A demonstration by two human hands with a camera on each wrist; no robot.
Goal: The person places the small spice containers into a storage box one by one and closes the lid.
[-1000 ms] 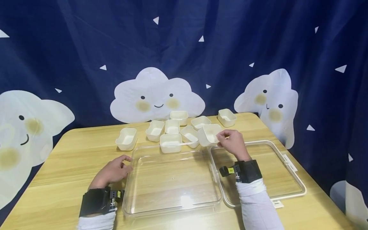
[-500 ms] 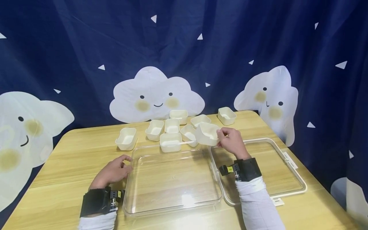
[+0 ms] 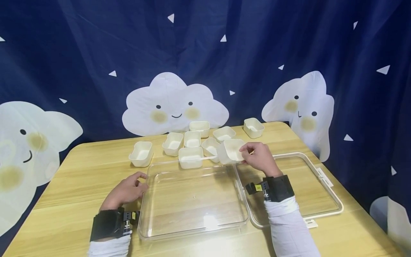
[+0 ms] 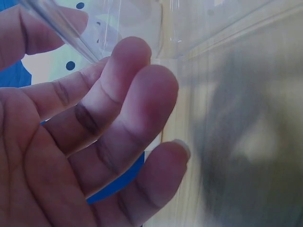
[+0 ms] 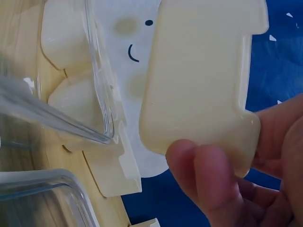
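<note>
My right hand (image 3: 259, 159) pinches the near-right edge of a small cream bin (image 3: 230, 150). That bin is raised and tilted above the far right corner of a clear plastic box (image 3: 192, 200). In the right wrist view, fingertips press on the bin's (image 5: 199, 75) wall, which has a notch in its rim. At the box's left wall is my left hand (image 3: 128, 189), its fingers loosely bent and the thumb apart from them. In the left wrist view the clear rim runs by the index fingertip of the left hand (image 4: 94, 123); firm contact is hard to judge.
Several cream bins stand behind the box, including a notched bin (image 3: 142, 154) at the left and another bin (image 3: 253, 127) at the far right. A clear lid (image 3: 324, 185) with a white frame and clips lies right of the box, partly under the right forearm. A curtain (image 3: 205, 53) hangs behind.
The cream bin in my right hand has tipped slightly back and forth, staying in about the same spot. My left hand has stayed by the box wall.
</note>
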